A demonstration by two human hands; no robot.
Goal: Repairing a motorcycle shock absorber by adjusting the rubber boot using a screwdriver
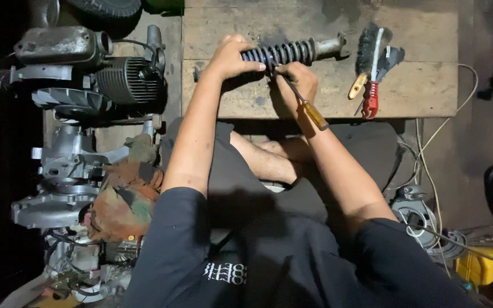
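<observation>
A black coil-spring shock absorber (pixel 292 52) lies across a worn wooden bench (pixel 417 85), its grey metal end pointing right. My left hand (pixel 230 57) grips the left end of the spring. My right hand (pixel 298 80) holds a screwdriver (pixel 314 114) with an amber handle, its tip pressed against the coils just below the spring. Both forearms reach up from my dark shirt at the bottom of the view.
A wire brush with a wooden handle (pixel 366 51) and red-handled pliers (pixel 372 98) lie on the bench at the right. A finned engine with metal casings (pixel 87 74) and a dirty rag (pixel 124 199) crowd the left. Cables (pixel 429 171) trail down on the right, beside a yellow box (pixel 480 265).
</observation>
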